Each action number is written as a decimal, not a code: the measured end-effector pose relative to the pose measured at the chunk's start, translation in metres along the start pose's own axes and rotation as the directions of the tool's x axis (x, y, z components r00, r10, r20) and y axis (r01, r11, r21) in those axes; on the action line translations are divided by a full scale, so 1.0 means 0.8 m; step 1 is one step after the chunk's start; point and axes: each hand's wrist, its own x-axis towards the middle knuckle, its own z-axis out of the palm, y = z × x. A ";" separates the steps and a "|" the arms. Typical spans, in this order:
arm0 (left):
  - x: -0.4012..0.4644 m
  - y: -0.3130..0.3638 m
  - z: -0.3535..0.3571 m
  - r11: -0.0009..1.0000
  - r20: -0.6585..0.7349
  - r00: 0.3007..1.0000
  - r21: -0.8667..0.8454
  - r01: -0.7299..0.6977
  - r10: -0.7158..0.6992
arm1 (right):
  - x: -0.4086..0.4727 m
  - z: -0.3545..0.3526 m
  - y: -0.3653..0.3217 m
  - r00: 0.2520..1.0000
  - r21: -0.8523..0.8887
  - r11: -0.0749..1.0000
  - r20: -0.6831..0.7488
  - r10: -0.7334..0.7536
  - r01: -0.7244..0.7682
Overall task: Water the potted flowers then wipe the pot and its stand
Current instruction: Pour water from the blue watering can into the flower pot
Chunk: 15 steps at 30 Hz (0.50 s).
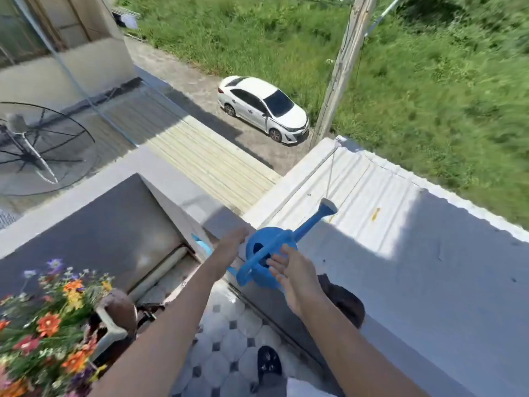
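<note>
A blue watering can (264,255) stands on top of the grey balcony wall (400,282), its spout pointing up and to the right. My right hand (292,270) hovers beside the can's handle with fingers spread, holding nothing. My left hand (233,239) reaches toward the can's left side, fingers apart, and holds nothing. The potted flowers (48,319), orange, red, yellow and purple, fill the lower left corner. Their brown pot (120,306) shows at the right edge of the blooms. A blue cloth (201,245) lies on the wall just left of my left wrist.
The balcony floor (226,339) has grey patterned tiles, and a dark slipper (269,363) shows below. A dark round object (343,302) sits under my right forearm. Beyond the wall are corrugated roofs, a satellite dish (43,147), a white car (263,110) and a pole (343,67).
</note>
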 end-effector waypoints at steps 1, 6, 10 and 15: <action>0.005 0.002 0.004 1.000 0.005 1.000 -0.010 0.017 -0.017 | 0.007 0.006 -0.002 0.999 -0.006 0.999 0.019 0.037 -0.036; 0.027 -0.006 0.013 0.995 0.105 0.994 0.098 0.019 -0.029 | 0.040 0.026 -0.006 0.995 -0.068 0.993 0.004 0.095 -0.094; 0.020 -0.007 0.013 0.993 0.093 0.995 0.106 -0.042 0.033 | 0.045 0.030 0.000 0.999 -0.261 0.964 -0.001 0.042 -0.041; -0.013 -0.020 0.003 0.995 -0.005 0.997 0.056 -0.083 0.083 | 0.035 0.035 0.002 0.998 -0.429 0.902 0.062 -0.018 0.043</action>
